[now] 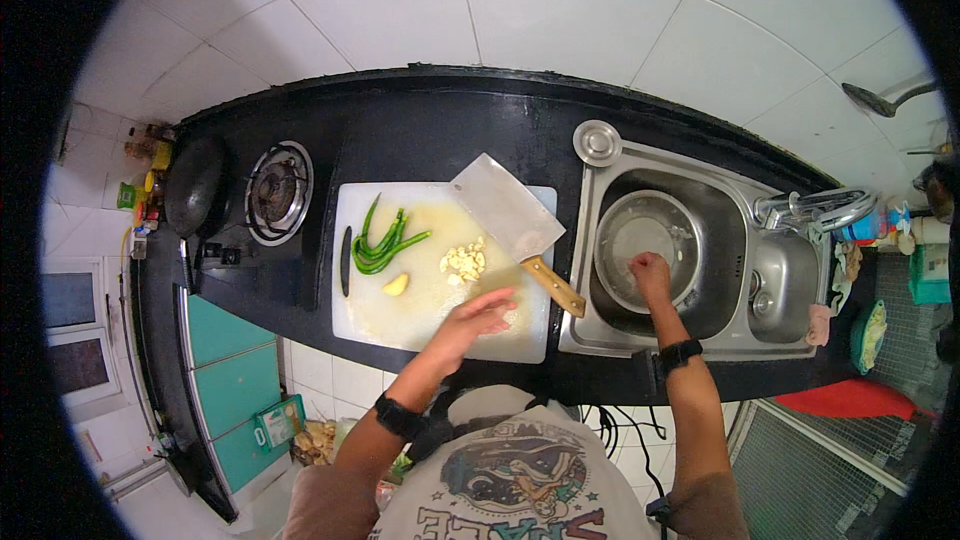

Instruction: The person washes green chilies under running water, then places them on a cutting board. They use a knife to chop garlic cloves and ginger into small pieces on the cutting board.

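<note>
My left hand (480, 317), fingers extended and nothing in it, hovers over the front part of a white cutting board (442, 330). Just beyond its fingertips lies a small heap of chopped garlic (463, 262). A pale yellow piece of ginger (396, 285) and several long green peppers (382, 244) rest farther left. Across the board's right side lies a cleaver (506, 206), its wooden handle (553, 285) reaching over to the sink's rim. My right hand (650, 276) is curled above a round metal basin (694, 221) in the sink; whether it holds something is hidden.
The double steel sink (720, 337) has a chrome faucet (810, 208) at its far right. A round metal lid (598, 142) sits at its back left corner. On the left are a gas burner (279, 193) and a black wok (196, 187). White tiles (555, 7) line the wall.
</note>
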The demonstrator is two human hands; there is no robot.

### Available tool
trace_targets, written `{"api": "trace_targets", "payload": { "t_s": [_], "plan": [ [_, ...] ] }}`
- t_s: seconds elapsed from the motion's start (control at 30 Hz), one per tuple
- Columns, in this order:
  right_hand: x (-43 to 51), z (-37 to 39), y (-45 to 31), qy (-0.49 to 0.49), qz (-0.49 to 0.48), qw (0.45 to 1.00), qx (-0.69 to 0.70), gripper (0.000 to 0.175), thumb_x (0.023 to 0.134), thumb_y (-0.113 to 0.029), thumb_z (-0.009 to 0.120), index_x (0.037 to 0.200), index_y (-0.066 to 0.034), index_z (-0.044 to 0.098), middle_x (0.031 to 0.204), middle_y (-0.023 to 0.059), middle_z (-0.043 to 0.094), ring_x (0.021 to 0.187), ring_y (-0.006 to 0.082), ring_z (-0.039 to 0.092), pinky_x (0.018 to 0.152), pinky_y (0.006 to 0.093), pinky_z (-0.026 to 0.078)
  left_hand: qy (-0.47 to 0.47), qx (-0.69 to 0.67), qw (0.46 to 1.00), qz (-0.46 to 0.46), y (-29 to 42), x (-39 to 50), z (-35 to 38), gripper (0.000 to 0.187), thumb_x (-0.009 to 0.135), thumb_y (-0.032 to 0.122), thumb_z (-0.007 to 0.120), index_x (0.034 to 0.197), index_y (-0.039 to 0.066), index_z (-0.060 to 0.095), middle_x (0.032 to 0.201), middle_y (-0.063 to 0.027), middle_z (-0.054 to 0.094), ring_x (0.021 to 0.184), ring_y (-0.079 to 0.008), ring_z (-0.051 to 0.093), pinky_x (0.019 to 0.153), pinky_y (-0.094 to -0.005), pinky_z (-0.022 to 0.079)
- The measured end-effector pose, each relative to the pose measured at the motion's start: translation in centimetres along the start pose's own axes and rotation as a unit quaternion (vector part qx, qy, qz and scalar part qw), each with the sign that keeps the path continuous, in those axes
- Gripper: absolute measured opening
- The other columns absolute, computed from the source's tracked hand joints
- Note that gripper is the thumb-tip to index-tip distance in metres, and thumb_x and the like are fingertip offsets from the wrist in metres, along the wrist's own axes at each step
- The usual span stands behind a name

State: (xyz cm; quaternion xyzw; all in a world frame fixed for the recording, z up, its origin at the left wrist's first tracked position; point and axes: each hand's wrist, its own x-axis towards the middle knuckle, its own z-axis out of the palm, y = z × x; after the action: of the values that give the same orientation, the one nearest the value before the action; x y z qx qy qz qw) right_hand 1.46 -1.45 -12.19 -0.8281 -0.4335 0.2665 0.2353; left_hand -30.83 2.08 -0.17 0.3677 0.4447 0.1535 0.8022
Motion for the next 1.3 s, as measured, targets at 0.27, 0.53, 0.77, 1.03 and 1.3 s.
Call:
{"api": "trace_targets", "payload": {
  "t_s": [0.27,0.53,0.77,1.03,1.3],
  "plan": [
    [4.5,1.2,8.1,0.084,0.100,0.981,-0.145,0.021,0.069,-0.023,0.066,0.077,-0.0037,0.063,0.072,0.0140,0.061,0.068,0.0301,0.059,0.063,0.0395,0.047,0.184,-0.031,0.982,-0.031,-0.8,-3.0,-3.2,0.031,0.083,0.014,0.055,0.112,0.005,0.052,0.098,-0.0044,0.057,0.081,-0.0100,0.053,0.075,-0.0219,0.041],
    [6.6,3.3,9.1,0.133,0.075,0.943,-0.295,0.022,0.068,-0.028,0.068,0.073,-0.0067,0.063,0.081,0.0118,0.060,0.073,0.0276,0.059,0.064,0.0403,0.046,0.253,-0.014,0.967,-0.026,-1.5,-4.0,-3.7,0.027,0.081,0.015,0.058,0.105,0.004,0.054,0.094,-0.0031,0.058,0.079,-0.0099,0.053,0.074,-0.0223,0.041],
    [5.7,2.5,8.9,0.144,0.046,0.912,-0.382,0.026,0.067,-0.029,0.068,0.083,-0.0090,0.064,0.086,0.0133,0.058,0.085,0.0281,0.055,0.071,0.0433,0.043,0.259,-0.006,0.966,-0.014,-1.8,-3.7,-3.7,0.024,0.080,0.014,0.059,0.102,0.004,0.055,0.092,-0.0019,0.058,0.077,-0.0097,0.053,0.073,-0.0227,0.042],
    [5.3,-0.9,8.0,0.034,0.116,0.946,-0.301,0.030,0.074,-0.031,0.058,0.090,-0.0059,0.060,0.091,0.0111,0.058,0.089,0.0273,0.053,0.076,0.0422,0.041,0.250,-0.006,0.968,-0.012,-2.4,-3.5,-4.7,0.021,0.081,0.016,0.057,0.100,0.006,0.055,0.093,-0.0019,0.058,0.076,-0.0096,0.053,0.072,-0.0230,0.041],
    [3.1,-4.8,2.0,0.014,0.051,0.980,-0.192,0.018,0.080,-0.018,0.050,0.089,-0.0055,0.059,0.093,0.0163,0.057,0.086,0.0327,0.054,0.074,0.0386,0.043,0.278,0.181,0.941,0.068,-3.4,-1.4,-6.0,0.023,0.075,0.007,0.061,0.097,0.004,0.056,0.086,-0.0001,0.057,0.079,-0.0095,0.052,0.071,-0.0247,0.043]
  ]
}}
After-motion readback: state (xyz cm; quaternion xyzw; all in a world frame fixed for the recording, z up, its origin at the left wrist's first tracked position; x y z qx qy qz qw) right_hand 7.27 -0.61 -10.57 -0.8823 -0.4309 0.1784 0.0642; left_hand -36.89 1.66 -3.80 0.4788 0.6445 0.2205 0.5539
